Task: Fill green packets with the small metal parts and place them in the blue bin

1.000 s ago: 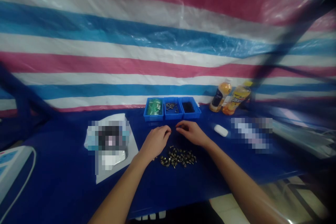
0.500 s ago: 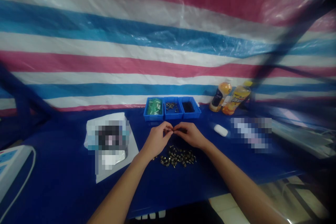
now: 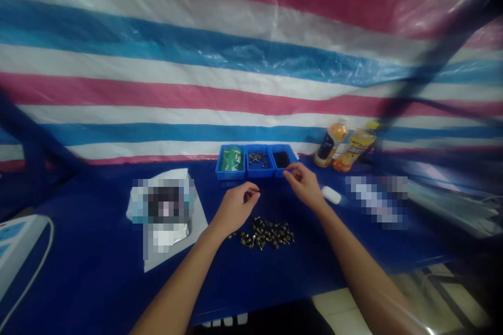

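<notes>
Since the loose brass screws (image 3: 267, 234) lie closest, a heap w/ its long axis running L–R on the blue table (image 3: 98, 272), the L hand (image 3: 234, 209) sits just beyond its L end, fingers pinched, any hold too small to tell. R hand (image 3: 303, 186) is farther off, fingers half-closed, tips at the front rim of the blue parts bin (image 3: 257, 174), by the R compartment's black small parts (image 3: 282, 159); hold unclear.
</notes>
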Available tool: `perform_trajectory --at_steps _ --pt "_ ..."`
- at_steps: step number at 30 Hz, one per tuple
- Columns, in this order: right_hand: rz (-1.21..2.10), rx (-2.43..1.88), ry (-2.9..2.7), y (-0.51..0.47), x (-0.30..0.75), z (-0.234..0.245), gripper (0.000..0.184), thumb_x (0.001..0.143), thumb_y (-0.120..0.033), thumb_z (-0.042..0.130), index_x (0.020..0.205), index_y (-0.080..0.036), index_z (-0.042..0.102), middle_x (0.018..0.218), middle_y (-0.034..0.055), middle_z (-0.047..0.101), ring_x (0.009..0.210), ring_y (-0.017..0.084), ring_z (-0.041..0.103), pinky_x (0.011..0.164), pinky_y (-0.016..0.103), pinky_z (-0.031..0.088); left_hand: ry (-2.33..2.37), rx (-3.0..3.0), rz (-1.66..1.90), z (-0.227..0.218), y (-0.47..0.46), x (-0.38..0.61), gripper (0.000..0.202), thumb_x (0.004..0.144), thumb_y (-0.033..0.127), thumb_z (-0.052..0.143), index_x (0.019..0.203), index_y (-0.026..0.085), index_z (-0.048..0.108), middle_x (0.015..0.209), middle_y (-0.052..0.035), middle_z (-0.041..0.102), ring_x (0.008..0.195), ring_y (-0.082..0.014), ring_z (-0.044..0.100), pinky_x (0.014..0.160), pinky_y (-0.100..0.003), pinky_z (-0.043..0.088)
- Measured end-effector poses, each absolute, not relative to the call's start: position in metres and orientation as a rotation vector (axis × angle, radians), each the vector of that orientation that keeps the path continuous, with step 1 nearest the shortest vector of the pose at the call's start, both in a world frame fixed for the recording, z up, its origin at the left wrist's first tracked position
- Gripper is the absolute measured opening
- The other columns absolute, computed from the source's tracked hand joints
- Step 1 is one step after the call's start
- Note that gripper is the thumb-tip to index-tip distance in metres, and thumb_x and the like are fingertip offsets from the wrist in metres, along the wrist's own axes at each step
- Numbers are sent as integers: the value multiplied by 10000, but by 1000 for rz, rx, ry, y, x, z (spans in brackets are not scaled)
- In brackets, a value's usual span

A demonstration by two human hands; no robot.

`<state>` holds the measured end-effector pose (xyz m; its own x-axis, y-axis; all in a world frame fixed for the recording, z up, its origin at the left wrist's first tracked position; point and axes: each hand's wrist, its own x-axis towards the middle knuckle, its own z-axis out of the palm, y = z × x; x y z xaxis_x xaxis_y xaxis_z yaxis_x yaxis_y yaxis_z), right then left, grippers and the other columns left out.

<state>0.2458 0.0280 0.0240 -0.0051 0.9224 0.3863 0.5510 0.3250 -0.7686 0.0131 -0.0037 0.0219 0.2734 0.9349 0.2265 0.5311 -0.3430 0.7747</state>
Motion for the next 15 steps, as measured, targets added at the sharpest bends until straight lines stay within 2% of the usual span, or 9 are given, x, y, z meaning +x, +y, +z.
perform_trajectory --at_steps 2,5,8,11,15 --pt "446 -1334 -1533 27 246 26 299 866 -469 556 948 -185 599 551 -52 472 488 122 412 510 251 329 1308 1982 911 21 -4 14 198 901 320 516 1009 213 643 879 -10 697 790 -156 641 707 -280 468" --pt "440 -1326 -1605 24 243 25 280 876 -460 542 872 -187 602 549 -40 480 490 123 419 506 253 326 1318 1985 896 21 -4 13 193 895 316 523 1010 221 646 884 -8 702 794 -160 647 704 -280 469" --pt "496 -1304 -1910 24 239 20 204 869 -380 568 897 -196 650 597 -23 561 535 130 489 560 252 369 1329 2002 877 20 -4 13 197 893 317 525 1020 229 647 897 -9 708 801 -166 651 728 -289 477" --pt "569 -1305 -2158 27 240 14 143 842 -299 602 895 -213 704 736 9 673 630 145 571 621 254 405 1338 2010 856 19 -4 12 197 887 325 533 1017 233 649 897 -10 710 800 -171 656 745 -294 487" --pt "644 -1323 -2212 29 244 12 151 847 -303 604 834 -214 724 783 26 706 659 150 599 630 254 418 1348 2028 826 18 -4 12 204 887 318 526 1022 232 653 901 -18 714 805 -175 663 742 -294 495"
